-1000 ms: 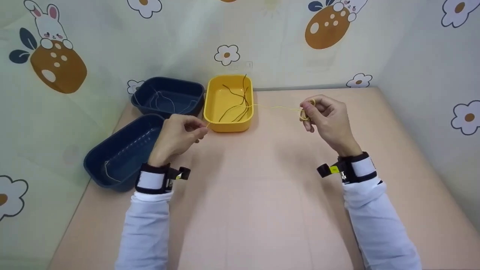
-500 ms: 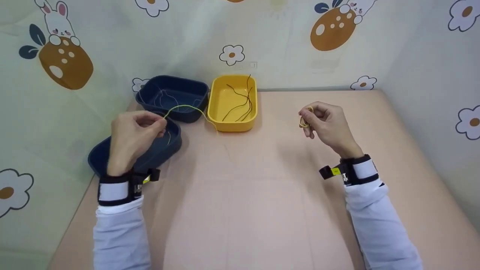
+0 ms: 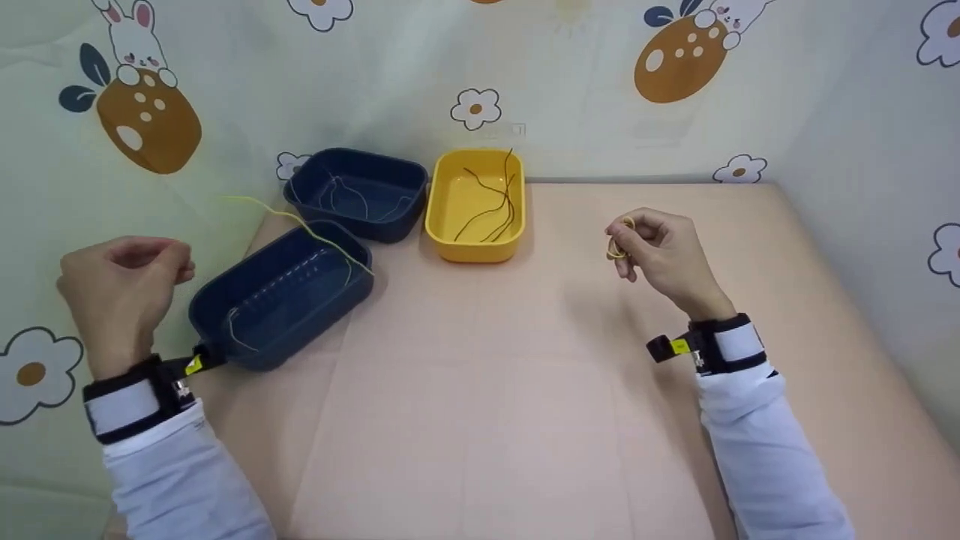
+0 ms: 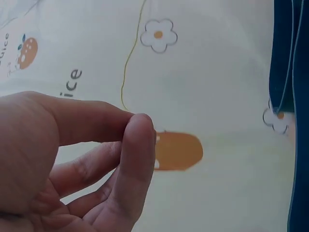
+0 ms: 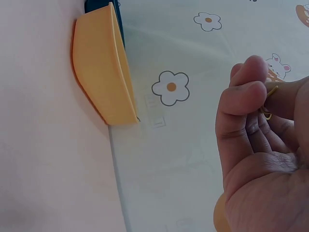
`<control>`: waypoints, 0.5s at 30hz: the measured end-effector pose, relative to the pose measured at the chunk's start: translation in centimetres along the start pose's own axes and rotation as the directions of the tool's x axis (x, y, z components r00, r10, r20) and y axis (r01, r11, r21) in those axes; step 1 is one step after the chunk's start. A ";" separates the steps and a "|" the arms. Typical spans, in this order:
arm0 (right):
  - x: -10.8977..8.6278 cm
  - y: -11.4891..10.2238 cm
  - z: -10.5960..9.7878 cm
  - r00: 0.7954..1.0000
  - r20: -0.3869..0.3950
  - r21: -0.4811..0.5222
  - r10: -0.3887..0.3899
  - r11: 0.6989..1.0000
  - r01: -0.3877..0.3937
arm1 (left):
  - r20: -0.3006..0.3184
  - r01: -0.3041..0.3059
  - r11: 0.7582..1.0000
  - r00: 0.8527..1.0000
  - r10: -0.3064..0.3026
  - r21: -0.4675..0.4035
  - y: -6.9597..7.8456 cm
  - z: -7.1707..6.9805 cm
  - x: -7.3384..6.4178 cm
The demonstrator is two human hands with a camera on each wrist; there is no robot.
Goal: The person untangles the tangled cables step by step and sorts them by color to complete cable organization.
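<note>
My left hand (image 3: 124, 300) is off to the left beside the near dark blue box (image 3: 281, 300). Its thumb and forefinger pinch a thin yellow string (image 4: 126, 72), which runs up from the fingertips in the left wrist view. In the head view the string trails through the air over that box, its loose end at the box's right rim. My right hand (image 3: 667, 259) is raised over the right side of the table and pinches a small looped bundle of yellow string (image 3: 619, 240). In the right wrist view this bundle (image 5: 266, 113) is mostly hidden behind the fingers.
A yellow box (image 3: 476, 251) with several dark strings (image 3: 506, 199) stands at the back. Left of it is a second dark blue box (image 3: 390, 225) holding thin pale strings. Another pale string (image 3: 234, 330) lies in the near blue box. Patterned curtains border the table (image 3: 465, 420).
My left hand has swung far to the left, drawing the yellow string away from the right hand's bundle and across the near blue box. My right hand has barely moved.
</note>
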State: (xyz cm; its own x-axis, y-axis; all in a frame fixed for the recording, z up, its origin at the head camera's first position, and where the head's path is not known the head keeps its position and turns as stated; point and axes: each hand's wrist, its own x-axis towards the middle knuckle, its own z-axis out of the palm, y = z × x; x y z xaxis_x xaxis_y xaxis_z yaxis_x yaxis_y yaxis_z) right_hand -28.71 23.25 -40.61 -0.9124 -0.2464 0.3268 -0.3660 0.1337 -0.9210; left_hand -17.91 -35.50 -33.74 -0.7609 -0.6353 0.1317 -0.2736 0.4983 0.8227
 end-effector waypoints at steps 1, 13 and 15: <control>0.0 0.0 0.0 1.000 0.003 -0.003 -0.001 1.000 0.001 | -0.024 0.016 1.000 1.000 -0.016 0.022 -0.6 -0.2 0.3; 0.0 0.2 0.2 1.000 0.031 -0.036 0.006 0.999 -0.005 | 0.144 -0.016 0.951 0.989 -0.030 0.309 -3.5 0.5 1.3; 0.0 0.3 0.2 1.000 0.029 -0.037 0.011 0.999 -0.010 | 0.235 -0.061 0.943 0.972 -0.018 0.326 -3.6 1.0 1.2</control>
State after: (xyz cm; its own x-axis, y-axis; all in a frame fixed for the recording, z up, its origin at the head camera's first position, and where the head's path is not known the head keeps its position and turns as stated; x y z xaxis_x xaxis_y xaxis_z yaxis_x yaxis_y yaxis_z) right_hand -28.77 23.05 -40.91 -0.9107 -0.2725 0.3105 -0.3634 0.1712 -0.9158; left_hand -18.45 -37.50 -37.03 -0.8729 -0.4877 -0.0169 -0.4031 0.7012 0.5880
